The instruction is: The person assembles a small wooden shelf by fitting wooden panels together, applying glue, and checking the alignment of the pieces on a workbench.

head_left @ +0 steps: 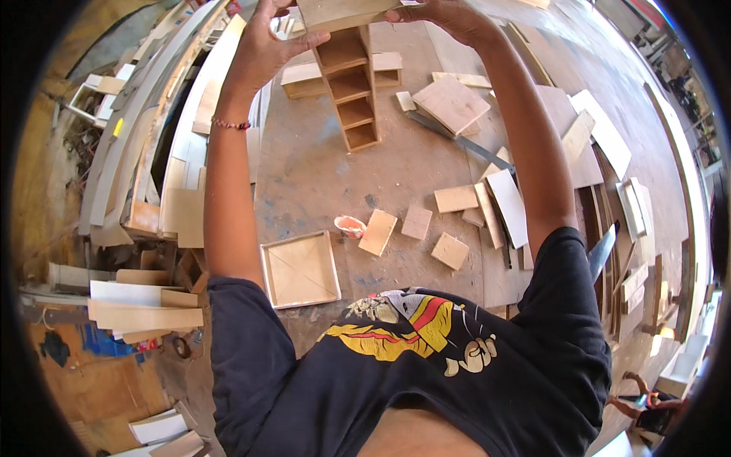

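- Head view, hands: left hand (pixel 276 44) grips the left end of a pale wooden piece (pixel 346 11), thumb along its near edge; right hand (pixel 451 19) pinches the right end. Most fingers are cropped by the frame, so the full grip cannot be told.
- Head view, location: the narrow shelf unit (pixel 355 85) stands upright under that piece, in the far part of the surface (pixel 335 179), nearer its left edge than its right. Whether piece and unit are joined cannot be told.
- Risk 1, judged: tipping. The unit is tall on a small foot; a sideways push at the top could topple it.
- Risk 2: uneven hold — if one hand slackens, the piece could skew or drop, if loose.
- Risk 3: collision. The low wooden box (pixel 303 81) just behind could catch a backward lean; contact is unclear.
- Risk 4: a fall toward the surface's near edge could strike the small cup (pixel 350 226), the wooden block (pixel 378 232) beside it, or the shallow tray (pixel 304 263) near the near-left corner — spilling whatever the cup contains.
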The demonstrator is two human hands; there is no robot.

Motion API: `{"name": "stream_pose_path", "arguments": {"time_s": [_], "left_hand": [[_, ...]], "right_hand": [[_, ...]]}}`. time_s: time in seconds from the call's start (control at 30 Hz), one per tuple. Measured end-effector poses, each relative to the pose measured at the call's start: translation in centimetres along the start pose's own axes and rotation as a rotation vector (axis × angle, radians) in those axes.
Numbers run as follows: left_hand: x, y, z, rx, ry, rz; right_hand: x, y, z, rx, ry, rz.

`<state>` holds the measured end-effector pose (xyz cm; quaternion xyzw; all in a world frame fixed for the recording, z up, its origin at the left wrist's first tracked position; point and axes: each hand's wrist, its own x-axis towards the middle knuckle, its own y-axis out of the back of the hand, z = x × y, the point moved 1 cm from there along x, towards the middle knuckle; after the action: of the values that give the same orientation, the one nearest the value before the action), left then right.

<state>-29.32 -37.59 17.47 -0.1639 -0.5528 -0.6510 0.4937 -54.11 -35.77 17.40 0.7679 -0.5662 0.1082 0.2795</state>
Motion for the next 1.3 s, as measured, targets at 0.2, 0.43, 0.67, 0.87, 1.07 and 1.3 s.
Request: {"name": "stream_pose_path", "arguments": {"time_s": [0.2, 0.43, 0.67, 0.87, 1.07, 1.3], "left_hand": [[-4.1, -1.9, 6.0, -0.225, 0.139, -0.175], [-16.5, -12.0, 8.3, -0.683, 0.543, -0.366], [-29.0, -19.9, 7.9, -0.628, 0.619, -0.699], [-29.4, -22.4, 8.7, -0.51, 0.362, -0.554], [-31.0, -23.6, 10.0, -0.479, 0.501, -0.556], [-32.6, -20.7, 14.7, -0.366, 0.485, -0.587]], "right_hand": [[-9.2, -0.4, -1.3, -0.076, -0.114, -0.001], [-23.8, -5.6, 6.8, 0.382, -0.484, 0.105], [-36.3, -11.2, 10.4, 0.182, -0.734, 0.223], [-39.7, -12.8, 11.7, 0.063, -0.551, 0.442], [-40.7, -14.3, 10.8, -0.444, -0.618, 0.593], [-41.0, -18.7, 9.3, -0.566, -0.753, 0.701]]}}
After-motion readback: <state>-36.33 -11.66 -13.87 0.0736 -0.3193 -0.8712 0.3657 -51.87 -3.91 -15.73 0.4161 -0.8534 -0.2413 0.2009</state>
